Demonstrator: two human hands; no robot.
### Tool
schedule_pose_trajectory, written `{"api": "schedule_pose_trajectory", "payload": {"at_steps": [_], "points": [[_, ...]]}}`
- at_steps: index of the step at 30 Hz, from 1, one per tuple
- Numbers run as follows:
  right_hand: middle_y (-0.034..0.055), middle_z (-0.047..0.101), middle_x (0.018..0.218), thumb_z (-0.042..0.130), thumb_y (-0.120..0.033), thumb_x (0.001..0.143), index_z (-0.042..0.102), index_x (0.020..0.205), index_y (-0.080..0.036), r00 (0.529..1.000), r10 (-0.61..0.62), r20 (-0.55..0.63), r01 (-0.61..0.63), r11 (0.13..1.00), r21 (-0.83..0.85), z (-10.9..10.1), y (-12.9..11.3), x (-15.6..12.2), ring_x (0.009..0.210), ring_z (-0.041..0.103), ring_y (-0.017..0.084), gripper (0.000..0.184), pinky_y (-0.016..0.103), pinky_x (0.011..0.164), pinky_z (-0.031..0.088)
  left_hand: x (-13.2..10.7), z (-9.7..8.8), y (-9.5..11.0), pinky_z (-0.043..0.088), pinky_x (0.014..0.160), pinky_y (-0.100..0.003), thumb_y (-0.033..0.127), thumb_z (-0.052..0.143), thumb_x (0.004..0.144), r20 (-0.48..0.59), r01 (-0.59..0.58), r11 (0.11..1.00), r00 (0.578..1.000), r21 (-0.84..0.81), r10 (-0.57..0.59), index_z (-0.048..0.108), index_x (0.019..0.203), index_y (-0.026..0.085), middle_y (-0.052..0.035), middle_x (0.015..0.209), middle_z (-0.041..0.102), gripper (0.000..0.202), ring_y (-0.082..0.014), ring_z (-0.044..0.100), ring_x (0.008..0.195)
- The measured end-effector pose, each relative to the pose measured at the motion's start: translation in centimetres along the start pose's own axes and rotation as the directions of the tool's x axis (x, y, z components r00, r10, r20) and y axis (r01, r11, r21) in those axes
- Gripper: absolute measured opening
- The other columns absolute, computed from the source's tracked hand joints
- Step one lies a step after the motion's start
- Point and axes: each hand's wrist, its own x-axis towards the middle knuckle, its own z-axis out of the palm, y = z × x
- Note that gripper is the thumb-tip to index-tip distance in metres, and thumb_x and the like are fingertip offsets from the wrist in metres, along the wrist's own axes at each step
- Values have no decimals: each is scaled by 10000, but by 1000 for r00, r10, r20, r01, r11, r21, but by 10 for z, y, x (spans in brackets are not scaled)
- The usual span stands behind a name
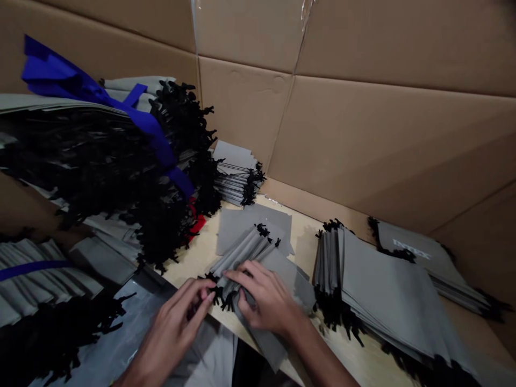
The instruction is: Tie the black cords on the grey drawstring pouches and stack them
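Near the table's front edge lies a fanned bundle of grey fabric drawstring bags, with short black cord ends sticking out at the corners. My left hand is closed at the bundle's left end, thumb and fingertips pinched on one black cord end. Across the bundle from the right, my right hand grips the bags, fingers on top and thumb curled against their near side. Part of the bundle is hidden beneath it. Flat grey bags lie behind and under the bundle.
Large piles of grey bags with black cords rise at the left, tied with a blue strap. A smaller stack stands at the back. More stacks occupy the right side. Cardboard walls enclose the table.
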Motion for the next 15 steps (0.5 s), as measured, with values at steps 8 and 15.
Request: {"api": "schedule_pose_trajectory", "payload": {"at_steps": [8,15], "points": [[57,715,1206,545,-123,775,646,1380,-269,998,4,-58,11,966,258,-5,5,2,1162,662,259,630,386,1001,537,-6,21,0,584,557,-205,376,682,1007,-98,-15,995,995,94,24,749,1045,302,26,957,830,107,-123,709,515],[54,742,1114,532,-164,859,704,1244,-252,991,-38,-131,79,943,322,-14,2,2,1055,686,247,430,375,935,550,1,24,13,562,480,-197,433,727,941,-187,89,994,980,70,-75,748,1025,289,43,899,859,168,-107,663,385]]}}
